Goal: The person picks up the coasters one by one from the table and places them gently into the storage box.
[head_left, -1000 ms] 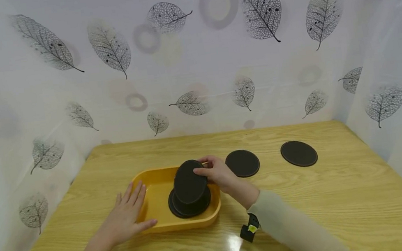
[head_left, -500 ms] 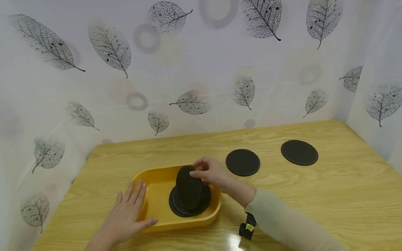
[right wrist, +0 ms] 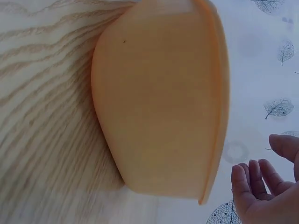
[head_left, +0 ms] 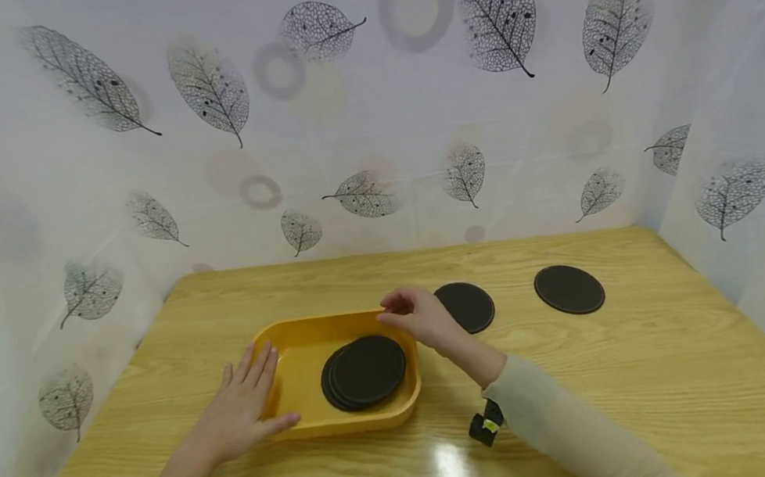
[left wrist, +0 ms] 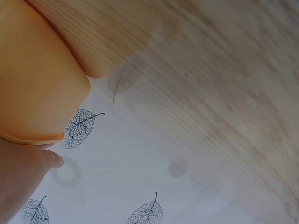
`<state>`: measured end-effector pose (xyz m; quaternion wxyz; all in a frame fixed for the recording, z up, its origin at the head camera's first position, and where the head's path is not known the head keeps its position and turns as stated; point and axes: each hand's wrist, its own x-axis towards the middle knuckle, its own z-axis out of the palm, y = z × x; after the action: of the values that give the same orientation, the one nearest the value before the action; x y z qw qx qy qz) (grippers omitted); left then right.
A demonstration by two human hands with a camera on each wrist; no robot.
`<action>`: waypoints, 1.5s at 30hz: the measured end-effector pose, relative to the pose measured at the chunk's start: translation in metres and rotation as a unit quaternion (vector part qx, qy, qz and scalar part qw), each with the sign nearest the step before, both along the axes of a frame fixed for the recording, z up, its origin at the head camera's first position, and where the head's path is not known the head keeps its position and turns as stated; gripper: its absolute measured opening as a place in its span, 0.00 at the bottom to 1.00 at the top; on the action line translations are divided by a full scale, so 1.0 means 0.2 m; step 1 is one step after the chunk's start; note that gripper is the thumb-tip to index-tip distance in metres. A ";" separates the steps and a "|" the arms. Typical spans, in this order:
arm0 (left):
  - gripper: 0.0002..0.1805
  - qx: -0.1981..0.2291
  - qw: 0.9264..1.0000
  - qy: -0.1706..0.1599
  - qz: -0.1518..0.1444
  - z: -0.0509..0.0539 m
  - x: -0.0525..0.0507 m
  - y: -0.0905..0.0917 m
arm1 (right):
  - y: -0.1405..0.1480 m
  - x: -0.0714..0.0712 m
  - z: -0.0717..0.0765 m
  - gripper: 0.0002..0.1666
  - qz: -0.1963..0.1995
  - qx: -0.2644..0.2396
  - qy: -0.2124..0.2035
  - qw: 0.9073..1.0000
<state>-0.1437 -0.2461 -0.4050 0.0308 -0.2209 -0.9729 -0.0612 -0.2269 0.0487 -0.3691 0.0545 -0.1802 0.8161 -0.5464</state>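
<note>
Rests left hand [head_left: 235,412], fingers straight and spread, on the left end of the yellow tray [head_left: 347,427], probably to steady it; has overlapping black discs [head_left: 369,370] lying nearly flat in the tray's right half, likely to save room; holds right hand [head_left: 427,320] near the far-right corner, fingers released, loosely bent, grasping nothing; beyond, two loose discs [head_left: 468,307] [head_left: 569,290] on the wooden table [head_left: 583,381], apart, perhaps to avoid overlap

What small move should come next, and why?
The right hand could probably move to the nearer loose round black coaster: the hand is empty, similar coasters overlap in the yellow tray, while this one and a farther coaster lie outside it.
</note>
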 end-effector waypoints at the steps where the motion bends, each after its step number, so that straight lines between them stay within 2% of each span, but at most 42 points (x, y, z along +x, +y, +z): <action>1: 0.52 0.001 1.000 0.000 0.000 0.00 0.00 0.00 | 0.01 0.00 0.00 0.14 -0.001 0.002 0.002 1.000; 10: 0.51 -0.001 1.000 0.010 0.002 -0.01 0.00 0.00 | 0.15 -0.03 0.01 0.16 -0.020 0.039 0.009 0.999; 19: 0.52 0.006 1.000 0.010 -0.003 -0.01 0.00 0.00 | 0.31 -0.04 -0.01 0.19 -0.025 0.043 0.028 0.998; 31: 0.51 0.008 1.000 0.004 -0.002 -0.01 0.00 0.00 | 0.56 -0.06 -0.06 0.22 -0.054 0.073 0.012 0.996; 38: 0.51 0.008 1.000 0.000 -0.003 0.00 0.00 0.00 | 0.69 -0.05 -0.07 0.23 -0.082 0.123 0.023 0.989; 45: 0.52 0.011 1.000 0.001 -0.002 0.00 0.00 0.00 | 0.81 -0.05 -0.07 0.21 -0.103 0.146 0.043 0.983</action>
<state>-0.1431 -0.2461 -0.4056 0.0339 -0.2228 -0.9716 -0.0719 -0.2375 0.2106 -0.3836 -0.0108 -0.1087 0.9029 -0.4158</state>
